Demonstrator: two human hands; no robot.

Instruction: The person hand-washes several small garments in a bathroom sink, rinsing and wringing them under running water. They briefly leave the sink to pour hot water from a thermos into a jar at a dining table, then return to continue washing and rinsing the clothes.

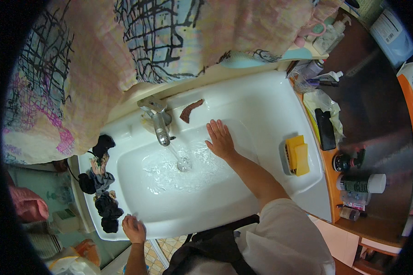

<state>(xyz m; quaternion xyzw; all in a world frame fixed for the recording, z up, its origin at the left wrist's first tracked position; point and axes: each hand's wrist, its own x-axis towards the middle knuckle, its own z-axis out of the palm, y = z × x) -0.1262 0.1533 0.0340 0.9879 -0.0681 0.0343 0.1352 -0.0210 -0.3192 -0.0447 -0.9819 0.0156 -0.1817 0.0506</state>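
Note:
Water runs from a chrome faucet [161, 129] into a white ceramic sink [192, 215] and ripples around the drain. My right hand [222, 140] is spread palm down at the basin's back right side, holding nothing; whether it touches the ceramic is hard to tell. My left hand [134, 229] rests on the front left rim with its fingers bent, and its palm side is hidden. Just beside it, along the left ledge, lie several small bundles of dark cloth [108, 208]. A brown scouring pad strip [191, 110] sits on the back ledge, right of the faucet.
Yellow sponges [297, 154] sit in a recess on the sink's right ledge. Beyond them a dark counter [371, 113] carries a black phone [325, 130], a green jar with a white lid [361, 183] and small bottles. A patterned curtain [96, 68] hangs behind the faucet.

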